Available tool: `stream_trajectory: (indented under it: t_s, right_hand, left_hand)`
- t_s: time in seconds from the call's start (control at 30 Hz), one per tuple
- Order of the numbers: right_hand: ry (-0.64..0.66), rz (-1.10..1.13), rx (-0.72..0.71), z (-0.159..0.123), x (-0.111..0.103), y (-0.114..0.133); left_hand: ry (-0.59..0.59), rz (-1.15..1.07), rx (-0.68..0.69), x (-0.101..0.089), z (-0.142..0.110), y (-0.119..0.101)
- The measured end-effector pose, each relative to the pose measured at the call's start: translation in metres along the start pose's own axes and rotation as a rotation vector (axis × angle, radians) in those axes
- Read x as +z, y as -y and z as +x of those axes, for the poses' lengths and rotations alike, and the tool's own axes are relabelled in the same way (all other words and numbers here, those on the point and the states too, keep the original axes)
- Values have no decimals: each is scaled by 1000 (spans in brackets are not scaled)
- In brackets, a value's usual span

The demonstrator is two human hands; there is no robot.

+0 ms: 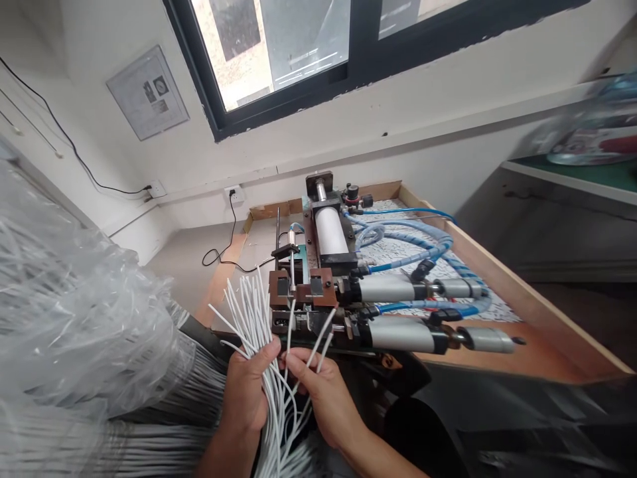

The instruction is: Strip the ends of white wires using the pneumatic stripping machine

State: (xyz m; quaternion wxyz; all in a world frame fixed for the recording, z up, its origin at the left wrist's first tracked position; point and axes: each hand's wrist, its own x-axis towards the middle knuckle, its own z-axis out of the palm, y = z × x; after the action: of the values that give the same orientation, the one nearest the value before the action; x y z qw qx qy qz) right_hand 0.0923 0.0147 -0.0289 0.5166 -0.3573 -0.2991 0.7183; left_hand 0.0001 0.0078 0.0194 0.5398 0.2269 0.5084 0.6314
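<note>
My left hand (249,385) is closed around a thick bundle of thin white cables (251,305), whose cut ends fan out above the fist. Beside it, my right hand (323,392) pinches a few single cables (318,338) split off from the bundle, with their tips pointing up and to the right. One of these tips reaches near the brown jaw block of a pneumatic machine (301,292); whether it touches cannot be told. The lower part of the bundle hangs below both hands toward the bottom edge of the view.
Silver air cylinders (398,335) and blue air hoses (432,239) extend right of the jaw block. A wooden rim (537,295) borders the bench. Plastic-wrapped cable bundles (164,431) lie at left. A green-topped shelf (572,174) stands at right, and a black cord (231,229) runs from a wall socket.
</note>
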Motion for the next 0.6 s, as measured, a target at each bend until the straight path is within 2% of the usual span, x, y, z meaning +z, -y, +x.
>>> stream_trajectory:
  t_s: [0.07,0.17,0.43,0.6]
  right_hand:
    - [-86,55,0,1,-3,-3]
    - [-138,130,18,5,-7,-6]
    - [-129,324,158,13,-4,7]
    - [-120,351,177,13,-1,7]
  left_hand:
    - [-30,32,-19,-1,1,-2]
    - [-37,69,-28,-1,1,-7]
    - [-81,98,-10,3,2,-12]
    - [-120,140,39,3,1,-8]
